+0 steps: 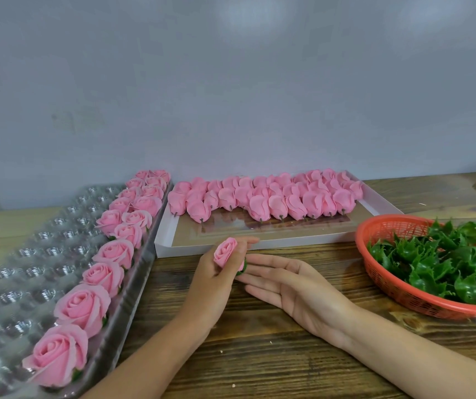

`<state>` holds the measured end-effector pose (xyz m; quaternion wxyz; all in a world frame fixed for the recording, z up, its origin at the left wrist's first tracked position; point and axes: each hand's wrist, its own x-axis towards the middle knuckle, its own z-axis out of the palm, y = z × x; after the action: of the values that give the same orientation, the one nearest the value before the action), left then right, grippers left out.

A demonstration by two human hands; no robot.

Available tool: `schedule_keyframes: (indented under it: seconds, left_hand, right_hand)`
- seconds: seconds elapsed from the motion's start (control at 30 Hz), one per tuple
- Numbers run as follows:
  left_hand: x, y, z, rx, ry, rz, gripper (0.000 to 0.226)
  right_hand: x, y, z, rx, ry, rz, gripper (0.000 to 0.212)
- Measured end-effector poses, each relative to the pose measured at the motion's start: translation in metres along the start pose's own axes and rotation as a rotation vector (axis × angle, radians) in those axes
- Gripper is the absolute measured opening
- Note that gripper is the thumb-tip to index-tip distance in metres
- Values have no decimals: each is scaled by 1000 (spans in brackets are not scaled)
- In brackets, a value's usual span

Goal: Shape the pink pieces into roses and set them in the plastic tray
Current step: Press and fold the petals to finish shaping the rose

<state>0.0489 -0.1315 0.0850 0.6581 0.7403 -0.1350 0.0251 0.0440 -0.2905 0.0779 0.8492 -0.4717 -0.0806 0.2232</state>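
My left hand [212, 279] holds a small pink rose bud [225, 251] with a green base between thumb and fingers, above the wooden table. My right hand [291, 286] lies flat beside it, palm up, fingers straight, their tips touching the bud's green base. The clear plastic tray [29, 260] on the left carries several finished pink roses [81, 308] along its right side. A white box [277, 240] behind the hands holds several unshaped pink pieces [262, 197] in rows.
An orange basket [386, 279] full of green leaf bases [443, 263] stands at the right. A grey wall runs close behind the box. Bare wooden table [259, 355] lies in front of the hands.
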Motion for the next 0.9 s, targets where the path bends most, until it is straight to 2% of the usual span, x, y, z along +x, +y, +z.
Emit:
schedule_keyframes:
  seconds: [0.2,0.33,0.47,0.63,0.77,0.9]
  left_hand:
    - [1,-4,0,50,-25,23,34]
    - [2,-5,0,63,-12,21,34]
    - [2,-5,1,71,-24,4,38]
    - [4,-7,0,89,-9,-22,41]
    - [6,-9,0,115,-25,-33,37]
    - [6,-8,0,98,-36,-36,39]
  right_hand:
    - [-2,1,4,-6,65,-21,50]
    - [-2,0,6,-24,98,-22,36]
    - [-3,1,7,-49,117,-33,35]
    - [-4,0,8,-66,97,-52,45]
    - [-4,0,6,-77,67,-55,39]
    - [-4,1,4,-62,37,-71,48]
